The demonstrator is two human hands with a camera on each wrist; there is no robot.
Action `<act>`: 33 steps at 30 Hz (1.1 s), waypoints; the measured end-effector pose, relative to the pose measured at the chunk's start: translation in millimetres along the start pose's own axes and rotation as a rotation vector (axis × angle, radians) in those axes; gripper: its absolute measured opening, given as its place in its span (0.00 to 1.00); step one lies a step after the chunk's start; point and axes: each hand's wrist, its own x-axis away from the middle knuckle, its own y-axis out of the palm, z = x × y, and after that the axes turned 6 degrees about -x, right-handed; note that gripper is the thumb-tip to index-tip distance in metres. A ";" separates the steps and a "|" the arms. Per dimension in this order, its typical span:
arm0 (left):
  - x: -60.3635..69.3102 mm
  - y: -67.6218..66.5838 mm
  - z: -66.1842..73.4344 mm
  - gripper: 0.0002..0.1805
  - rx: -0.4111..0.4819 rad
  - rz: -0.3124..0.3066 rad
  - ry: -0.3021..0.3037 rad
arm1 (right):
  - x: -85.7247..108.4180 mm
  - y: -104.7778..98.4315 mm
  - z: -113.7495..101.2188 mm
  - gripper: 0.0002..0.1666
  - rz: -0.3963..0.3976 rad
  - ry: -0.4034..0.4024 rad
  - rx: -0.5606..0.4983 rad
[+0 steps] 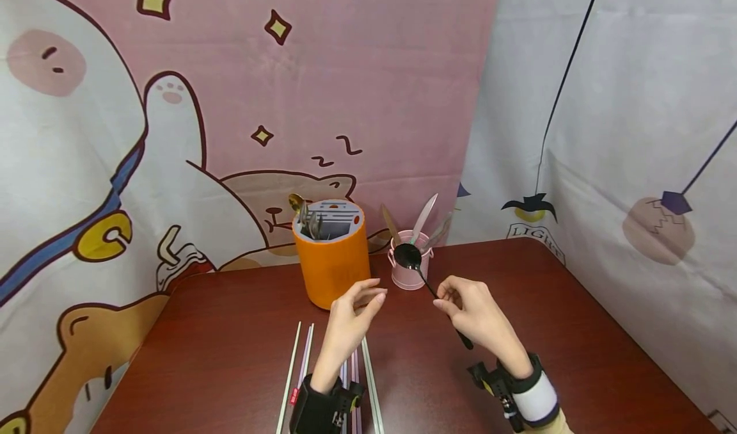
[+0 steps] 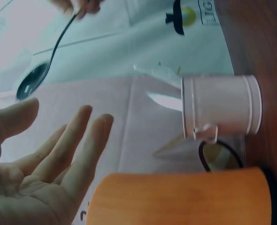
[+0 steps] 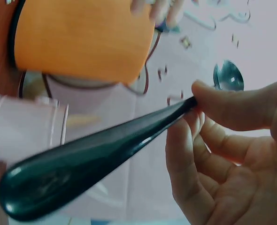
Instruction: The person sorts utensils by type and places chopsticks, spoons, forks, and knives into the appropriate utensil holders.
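The right hand (image 1: 475, 312) pinches a black spoon (image 1: 407, 257) by its handle between thumb and fingers, holding it in the air above the reddish-brown table (image 1: 213, 344); the bowl points up and away, overlapping the pink bucket (image 1: 407, 278) in the head view. The left hand (image 1: 348, 325) holds nothing, its fingers loosely extended and apart from the spoon, near the orange utensil holder (image 1: 334, 274). That holder stands upright with silver cutlery (image 1: 313, 225) and a gold spoon (image 1: 296, 201) in it. Beside it, the bucket contains knives (image 1: 425, 216) leaning outward, blades up. Pale chopsticks (image 1: 290, 376) lie lengthwise on the table, partly hidden beneath the left forearm.
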 end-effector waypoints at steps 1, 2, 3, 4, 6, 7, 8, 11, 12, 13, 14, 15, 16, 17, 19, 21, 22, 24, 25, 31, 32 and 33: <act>0.5 1.5 1.0 0.18 0.017 -0.010 0.003 | 0.3 3.0 -2.8 0.10 0.001 -0.006 -0.010; 0.9 3.0 2.0 0.18 0.035 -0.016 0.006 | 0.7 6.0 -5.3 0.10 0.000 -0.013 -0.019; 1.2 4.4 2.9 0.18 0.051 -0.019 0.010 | 1.1 8.7 -7.5 0.10 -0.001 -0.020 -0.028; 1.6 5.7 3.9 0.18 0.067 -0.020 0.012 | 1.3 11.5 -9.3 0.10 0.000 -0.030 -0.032; 2.0 7.8 5.4 0.17 0.093 -0.016 0.021 | 1.8 16.5 -12.0 0.11 0.000 -0.047 -0.039; 2.1 8.7 5.9 0.17 0.104 -0.010 0.023 | 2.2 18.7 -13.2 0.11 0.001 -0.055 -0.041; 2.3 9.3 6.3 0.16 0.113 -0.003 0.024 | 2.4 20.7 -14.3 0.11 0.001 -0.062 -0.043; 2.8 10.0 8.3 0.15 0.141 0.025 0.025 | 3.2 25.7 -17.1 0.12 -0.001 -0.079 -0.044; 2.8 10.0 9.1 0.14 0.151 0.034 0.023 | 3.3 27.0 -18.1 0.12 -0.002 -0.084 -0.043; 2.9 9.9 9.8 0.13 0.162 0.044 0.021 | 3.5 28.2 -18.8 0.12 -0.002 -0.088 -0.042; 3.0 9.7 10.5 0.12 0.174 0.052 0.024 | 3.7 29.2 -19.6 0.12 -0.002 -0.095 -0.041; 3.0 9.6 11.0 0.11 0.186 0.057 0.025 | 3.8 30.1 -20.2 0.12 -0.002 -0.099 -0.040; 2.9 9.6 11.3 0.11 0.196 0.061 0.022 | 4.0 31.0 -20.8 0.12 -0.002 -0.103 -0.039; 3.0 9.5 11.7 0.10 0.202 0.064 0.022 | 4.3 31.6 -21.2 0.12 -0.002 -0.105 -0.042; 3.3 9.5 11.8 0.10 0.210 0.071 0.025 | 4.7 32.7 -21.8 0.12 -0.002 -0.115 -0.046; 3.2 9.3 11.9 0.09 0.208 0.071 0.014 | 4.8 33.4 -22.3 0.12 -0.003 -0.122 -0.050; 3.2 9.4 11.7 0.09 0.204 0.070 0.012 | 4.8 33.7 -22.5 0.12 -0.004 -0.126 -0.052; 3.3 9.7 11.1 0.09 0.200 0.064 0.006 | 4.8 34.2 -22.8 0.12 -0.003 -0.134 -0.050; 3.1 10.0 10.6 0.09 0.194 0.060 0.003 | 4.8 34.4 -22.9 0.12 -0.003 -0.135 -0.050; 3.8 12.4 9.8 0.10 0.168 0.043 0.003 | 5.6 36.0 -23.9 0.12 -0.004 -0.144 -0.035; 3.9 12.8 10.2 0.10 0.166 0.043 -0.004 | 5.8 36.2 -24.0 0.12 -0.003 -0.146 -0.033; 3.9 13.2 10.5 0.10 0.165 0.045 -0.012 | 5.9 36.4 -24.0 0.12 -0.002 -0.147 -0.031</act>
